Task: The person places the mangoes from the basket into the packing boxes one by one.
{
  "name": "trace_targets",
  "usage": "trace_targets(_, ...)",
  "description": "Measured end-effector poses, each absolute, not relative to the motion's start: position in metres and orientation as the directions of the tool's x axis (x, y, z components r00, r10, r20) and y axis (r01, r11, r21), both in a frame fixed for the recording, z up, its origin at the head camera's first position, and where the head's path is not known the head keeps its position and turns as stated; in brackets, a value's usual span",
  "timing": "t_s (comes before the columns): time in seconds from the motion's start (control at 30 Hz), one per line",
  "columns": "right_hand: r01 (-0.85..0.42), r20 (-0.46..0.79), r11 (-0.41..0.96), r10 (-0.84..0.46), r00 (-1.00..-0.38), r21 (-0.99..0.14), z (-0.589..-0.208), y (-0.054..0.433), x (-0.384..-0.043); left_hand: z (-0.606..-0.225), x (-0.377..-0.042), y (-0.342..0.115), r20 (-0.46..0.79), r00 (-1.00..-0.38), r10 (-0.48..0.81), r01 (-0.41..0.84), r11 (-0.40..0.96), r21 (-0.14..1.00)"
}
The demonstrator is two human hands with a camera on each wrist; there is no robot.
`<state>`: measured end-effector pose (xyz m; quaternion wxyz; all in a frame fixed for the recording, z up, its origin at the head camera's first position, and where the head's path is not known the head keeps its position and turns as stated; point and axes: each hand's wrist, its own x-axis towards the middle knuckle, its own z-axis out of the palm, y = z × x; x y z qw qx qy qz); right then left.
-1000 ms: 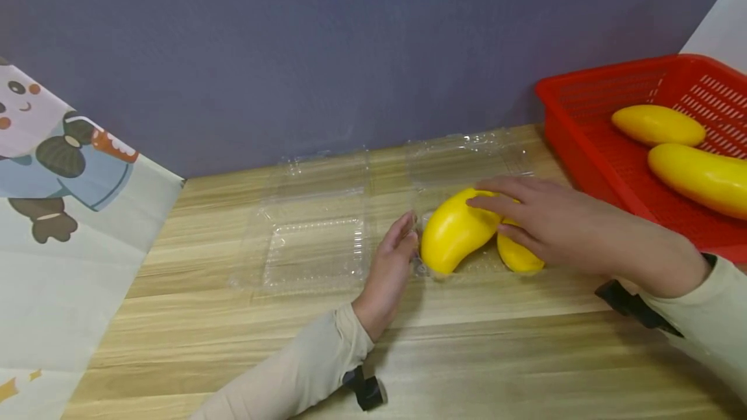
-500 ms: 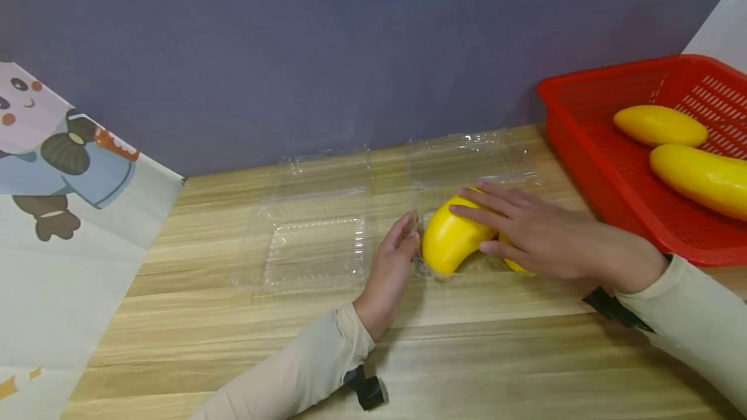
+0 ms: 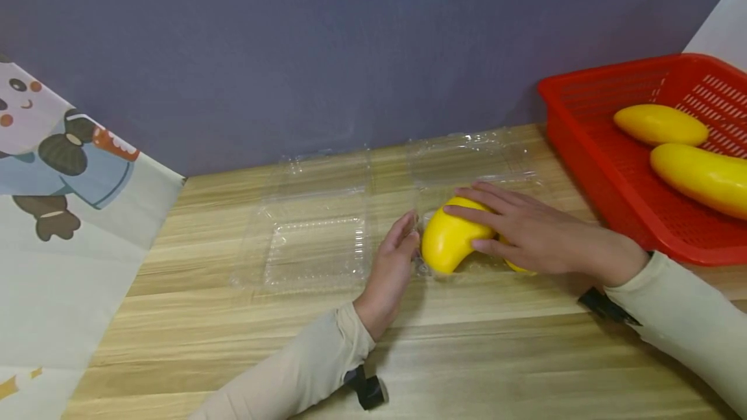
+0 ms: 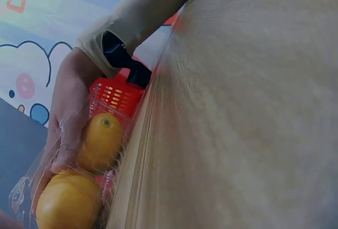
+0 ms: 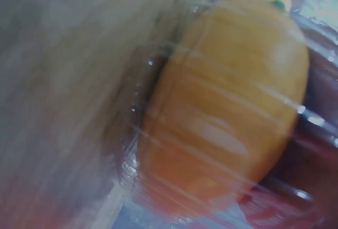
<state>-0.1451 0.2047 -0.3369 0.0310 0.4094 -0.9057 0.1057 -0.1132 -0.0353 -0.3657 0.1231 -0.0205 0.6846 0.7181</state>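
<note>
A yellow mango (image 3: 448, 246) lies in the near half of the right-hand clear plastic clamshell box (image 3: 446, 164). My right hand (image 3: 525, 229) holds this mango from above, fingers over its top and thumb on the near side. A second mango (image 3: 518, 267) sits beside it, mostly covered by the right hand; its green stem tip shows in the left wrist view on the rear mango (image 4: 100, 142). The right wrist view shows a mango (image 5: 227, 102) blurred behind clear plastic. Against the box's left wall stands my left hand (image 3: 390, 264), fingers straight, touching the plastic.
To the left lies another opened clear clamshell box (image 3: 357, 238). A red slotted basket (image 3: 607, 177) stands at the right with a smaller mango (image 3: 659, 125) and a larger mango (image 3: 700, 177) inside. A grey-blue wall (image 3: 350, 50) borders the wooden table's (image 3: 467, 368) back edge.
My right hand has slid left and farther over the mangoes, hiding more of the second one. The held mango has turned slightly toward upright. My left hand has stayed in place.
</note>
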Motion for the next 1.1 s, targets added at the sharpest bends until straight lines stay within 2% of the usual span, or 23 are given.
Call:
trace_targets(0.2,-0.763,0.162,0.633,-0.746,-0.646,-0.127,-0.338,0.206,-0.146,-0.365,-0.114,-0.035,-0.198,-0.966,0.166,-0.207,-0.042,0.977)
trace_targets(0.43,-0.754,0.139,0.647,-0.741,-0.657,-0.113,-0.338,0.205,-0.146,-0.364,-0.114,-0.034,-0.194,-0.968,0.161,-0.205,-0.053,0.977)
trace_targets(0.87,-0.704,0.049,0.683,-0.71,-0.702,-0.193,-0.326,0.201,-0.139,-0.369,-0.112,-0.04,-0.202,-0.966,0.163,-0.21,-0.033,0.977)
trace_targets(1.1,-0.753,0.071,0.643,-0.752,-0.655,-0.141,-0.33,0.201,-0.139,-0.367,-0.113,-0.038,-0.195,-0.967,0.164,-0.204,-0.042,0.978)
